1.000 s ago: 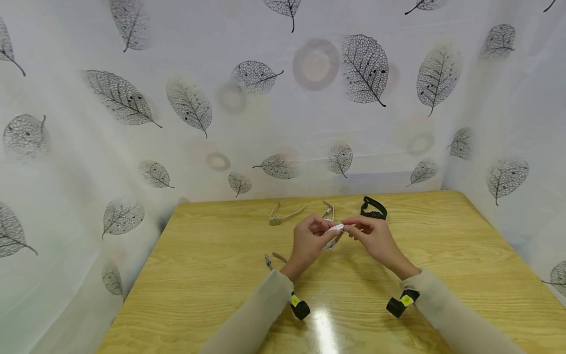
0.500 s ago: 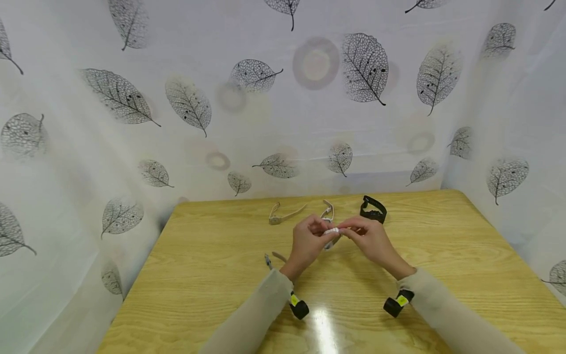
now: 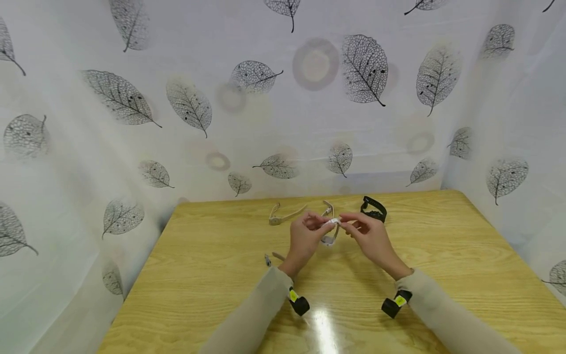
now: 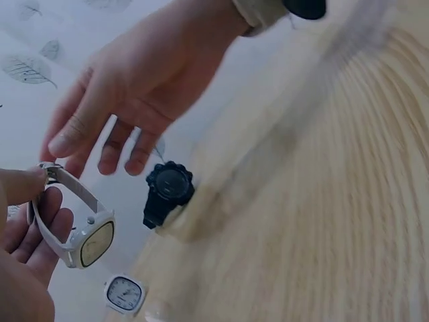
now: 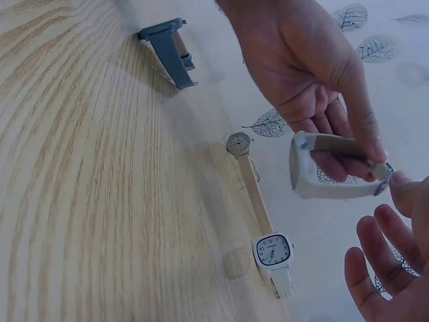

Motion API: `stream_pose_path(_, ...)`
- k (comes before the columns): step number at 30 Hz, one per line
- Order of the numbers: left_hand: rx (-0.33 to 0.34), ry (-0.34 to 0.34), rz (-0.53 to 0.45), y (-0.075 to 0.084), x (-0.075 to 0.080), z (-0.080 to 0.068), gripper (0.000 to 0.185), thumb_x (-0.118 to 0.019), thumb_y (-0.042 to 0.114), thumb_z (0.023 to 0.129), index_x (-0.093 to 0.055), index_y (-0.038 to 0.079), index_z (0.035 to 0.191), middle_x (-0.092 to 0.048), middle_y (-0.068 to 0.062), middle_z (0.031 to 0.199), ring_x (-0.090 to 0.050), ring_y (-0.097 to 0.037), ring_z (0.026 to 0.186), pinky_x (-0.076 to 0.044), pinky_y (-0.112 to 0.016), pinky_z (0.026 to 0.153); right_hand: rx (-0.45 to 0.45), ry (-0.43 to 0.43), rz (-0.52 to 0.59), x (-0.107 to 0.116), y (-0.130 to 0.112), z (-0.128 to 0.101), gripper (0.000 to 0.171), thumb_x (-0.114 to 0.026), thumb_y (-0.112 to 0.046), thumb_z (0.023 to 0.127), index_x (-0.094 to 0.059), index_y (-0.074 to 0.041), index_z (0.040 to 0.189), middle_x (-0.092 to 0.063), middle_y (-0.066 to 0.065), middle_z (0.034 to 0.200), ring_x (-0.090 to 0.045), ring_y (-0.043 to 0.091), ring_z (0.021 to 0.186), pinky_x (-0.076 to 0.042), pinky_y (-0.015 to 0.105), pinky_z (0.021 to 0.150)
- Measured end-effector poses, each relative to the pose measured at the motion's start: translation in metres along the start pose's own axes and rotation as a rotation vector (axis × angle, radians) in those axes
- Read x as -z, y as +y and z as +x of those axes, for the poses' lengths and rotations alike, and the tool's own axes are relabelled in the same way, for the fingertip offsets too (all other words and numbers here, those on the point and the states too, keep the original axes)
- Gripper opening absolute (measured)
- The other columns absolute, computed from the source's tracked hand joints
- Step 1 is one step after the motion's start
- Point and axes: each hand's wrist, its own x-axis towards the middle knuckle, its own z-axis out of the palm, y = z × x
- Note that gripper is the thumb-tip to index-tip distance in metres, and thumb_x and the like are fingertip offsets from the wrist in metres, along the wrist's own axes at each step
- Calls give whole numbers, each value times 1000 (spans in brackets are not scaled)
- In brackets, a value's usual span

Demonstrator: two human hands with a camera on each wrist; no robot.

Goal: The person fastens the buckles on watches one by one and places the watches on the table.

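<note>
Above the middle of the wooden table [image 3: 199, 280], my left hand [image 3: 325, 223] pinches a white wristwatch [image 3: 329, 239] by its strap near the buckle. Its case [image 4: 90, 243] hangs below my fingers [image 4: 27, 241] with the cream dial showing. The right wrist view has the same watch [image 5: 328, 180] dangling from the left hand [image 5: 301, 67]. My right hand [image 3: 347, 220] hovers just right of the buckle with its fingers [image 4: 107, 134] spread and relaxed. One fingertip [image 5: 405, 189] lies right by the buckle; I cannot tell whether it touches.
A black watch [image 3: 373, 209] lies behind my right hand. Behind my left hand lie a white square-faced watch [image 5: 273, 251] and a tan-strapped round watch [image 3: 283, 215]. A grey watch [image 3: 270, 258] lies to the left. Leaf-print curtains wall off three sides.
Both hands have shifted a little away from me with the white watch. The right hand's fingers have loosened from the strap and spread; the left hand keeps its pinch.
</note>
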Motion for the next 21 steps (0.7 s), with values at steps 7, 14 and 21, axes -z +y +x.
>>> stream_pose_path(7, 141, 118, -251, 14, -3, 9, 21, -80, -4, 86, -62, -7, 97, -76, -20, 94, -76, -26, 80, -62, -49, 81, 15, -17, 83, -1, -10, -3, 34, -66, 5, 97, -67, 2, 131, -71, 24, 116, -72, 25, 83, -62, 41, 68)
stream_pose_path(14, 222, 184, -333, 14, -7, 10, 18, -79, -5, 86, -63, 1, 91, -76, -20, 91, -76, -25, 78, -56, -60, 89, 13, -45, 88, -2, -36, -7, 31, -66, 5, 97, -67, 7, 128, -70, 27, 117, -73, 33, 86, -63, 43, 70)
stream_pose_path(21, 220, 183, -386, 11, -10, 11, 17, -78, -7, 87, -64, 2, 88, -76, -21, 91, -76, -24, 78, -51, -65, 94, 24, -9, 124, -10, -11, -7, 31, -66, 6, 97, -69, 5, 128, -70, 26, 120, -72, 38, 84, -63, 41, 69)
